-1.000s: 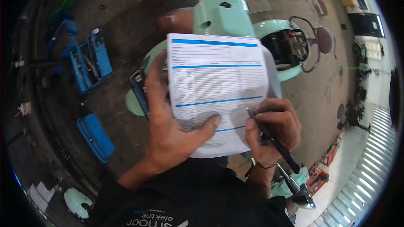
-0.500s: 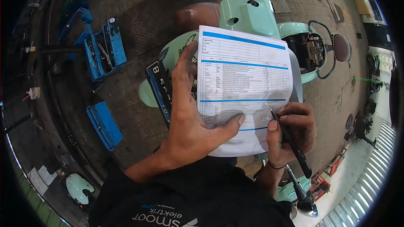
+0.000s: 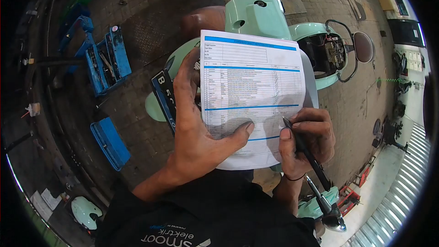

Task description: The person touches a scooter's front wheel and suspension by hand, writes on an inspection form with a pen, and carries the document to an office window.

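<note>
My left hand (image 3: 194, 132) grips a printed form (image 3: 256, 77) from its left side, thumb pressed on the front and the other fingers curled behind the sheet. The form has blue bands, ruled rows and a column of handwritten marks on the right. In my right hand (image 3: 313, 137) a black pen (image 3: 311, 158) is pinched between thumb and fingers. Its tip lies at the form's lower right rows; whether it touches the paper I cannot tell. Behind the form stands a mint-green scooter (image 3: 256, 11), partly covered by the sheet.
An open blue toolbox (image 3: 107, 61) with tools stands on the paved floor to the left, a blue metal box (image 3: 110, 143) below it. The scooter's open headlight housing (image 3: 322, 55) and a mirror (image 3: 364, 47) are at right. A mint helmet (image 3: 86, 212) lies lower left.
The form and both hands sit slightly further left in view, as does the background. The pen stays in my right hand near the same rows.
</note>
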The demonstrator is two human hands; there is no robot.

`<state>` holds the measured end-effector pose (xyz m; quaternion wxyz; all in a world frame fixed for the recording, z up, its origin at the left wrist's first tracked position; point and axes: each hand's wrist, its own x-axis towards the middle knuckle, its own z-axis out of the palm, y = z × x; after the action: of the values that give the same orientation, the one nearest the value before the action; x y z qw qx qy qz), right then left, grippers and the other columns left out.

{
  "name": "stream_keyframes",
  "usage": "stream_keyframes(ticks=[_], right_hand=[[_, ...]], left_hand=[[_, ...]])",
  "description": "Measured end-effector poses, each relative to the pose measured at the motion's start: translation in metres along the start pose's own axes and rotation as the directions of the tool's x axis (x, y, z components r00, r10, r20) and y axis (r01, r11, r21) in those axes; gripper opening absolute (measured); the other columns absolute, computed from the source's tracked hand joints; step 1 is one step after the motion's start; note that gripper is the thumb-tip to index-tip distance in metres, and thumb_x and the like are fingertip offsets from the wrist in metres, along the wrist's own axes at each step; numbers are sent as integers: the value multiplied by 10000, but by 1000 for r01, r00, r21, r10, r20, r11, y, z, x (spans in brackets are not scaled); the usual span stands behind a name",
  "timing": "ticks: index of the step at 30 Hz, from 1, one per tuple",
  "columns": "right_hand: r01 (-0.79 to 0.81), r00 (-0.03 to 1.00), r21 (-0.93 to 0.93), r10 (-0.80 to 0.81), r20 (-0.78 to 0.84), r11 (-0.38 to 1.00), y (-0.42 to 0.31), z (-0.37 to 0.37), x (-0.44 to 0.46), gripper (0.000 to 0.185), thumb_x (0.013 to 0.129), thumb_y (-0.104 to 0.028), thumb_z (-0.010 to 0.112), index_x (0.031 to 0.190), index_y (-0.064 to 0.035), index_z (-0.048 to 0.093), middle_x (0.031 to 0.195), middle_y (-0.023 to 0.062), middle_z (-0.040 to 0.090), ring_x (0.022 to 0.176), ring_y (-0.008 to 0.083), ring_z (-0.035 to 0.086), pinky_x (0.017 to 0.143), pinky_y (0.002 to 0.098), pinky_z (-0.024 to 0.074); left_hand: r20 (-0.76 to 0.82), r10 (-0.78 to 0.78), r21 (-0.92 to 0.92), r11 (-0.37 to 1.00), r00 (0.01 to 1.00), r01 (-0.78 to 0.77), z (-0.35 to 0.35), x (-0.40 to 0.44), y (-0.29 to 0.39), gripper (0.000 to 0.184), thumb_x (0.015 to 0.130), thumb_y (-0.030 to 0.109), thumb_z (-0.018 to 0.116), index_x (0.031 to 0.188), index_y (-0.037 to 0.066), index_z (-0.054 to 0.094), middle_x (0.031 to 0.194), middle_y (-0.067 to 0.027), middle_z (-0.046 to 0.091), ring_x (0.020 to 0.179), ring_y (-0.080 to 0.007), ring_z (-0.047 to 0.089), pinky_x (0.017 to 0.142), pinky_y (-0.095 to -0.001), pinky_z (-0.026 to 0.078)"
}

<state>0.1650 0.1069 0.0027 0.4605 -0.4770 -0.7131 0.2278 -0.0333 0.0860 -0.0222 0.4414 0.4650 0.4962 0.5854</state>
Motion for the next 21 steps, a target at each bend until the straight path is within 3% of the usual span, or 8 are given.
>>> stream_keyframes(ticks=[4,6,21], right_hand=[[14,1000,0,-14,-8,1000,0,0,2,235,704,-37,777,875,-36,616,834,158,671,689,225,667,581,318,511],[3,1000,-25,-3,16,1000,-2,-1,2,237,702,-39,783,869,-38,615,829,153,673,689,230,668,590,318,514],[26,999,-43,-25,30,999,0,-1,2,256,688,-46,774,894,-47,623,839,150,671,679,211,672,576,309,511]], left_hand=[[9,14,16,1000,1000,-14,1,2,4,1153,700,32,827,1590,-14,95,1480,-241,367,1419,-325,420,1176,-455,391],[33,27,-33,999,999,-26,2,4,7,1130,704,-100,768,1589,0,72,1440,-222,402,1379,-310,466,1141,-437,433],[47,25,-12,1000,999,-24,0,4,6,1136,715,-102,761,1589,-3,42,1441,-241,394,1387,-318,464,1139,-442,446]])
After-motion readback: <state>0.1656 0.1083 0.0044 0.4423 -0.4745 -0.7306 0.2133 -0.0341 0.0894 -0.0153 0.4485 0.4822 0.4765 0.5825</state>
